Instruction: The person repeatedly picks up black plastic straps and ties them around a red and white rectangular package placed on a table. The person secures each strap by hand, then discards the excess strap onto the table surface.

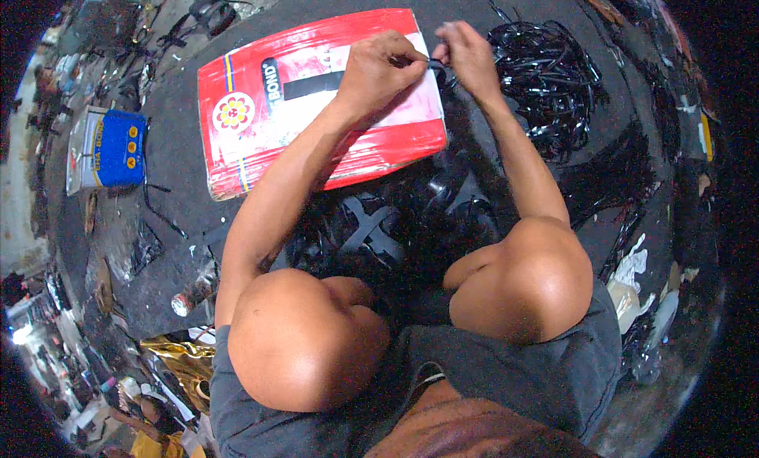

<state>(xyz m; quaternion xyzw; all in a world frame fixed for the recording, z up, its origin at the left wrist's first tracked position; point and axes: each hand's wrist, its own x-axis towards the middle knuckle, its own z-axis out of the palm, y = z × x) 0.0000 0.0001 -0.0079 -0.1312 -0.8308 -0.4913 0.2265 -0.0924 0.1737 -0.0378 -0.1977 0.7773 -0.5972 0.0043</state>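
Note:
A flat red and white printed sheet-like pack (324, 154) lies tilted on the dark floor mat in front of me. My left hand (381, 69) rests over its right part, thumb and fingers pinched on the end of a thin black strip. Just past the pack's right edge, my right hand (473, 59) is raised close by, its fingertips slightly blurred and bent together at the same strip. A flat black band (312, 85) lies across the pack's face and runs under my left hand. Whether it joins the pinched strip is hidden.
A tangled heap of shiny black strips (545, 90) sits right of my right hand. More black strips with a crossed piece (371, 231) lie between my knees and the pack. A blue and white container (118, 150) stands at the left. Gold foil (186, 371) and scraps lie lower left.

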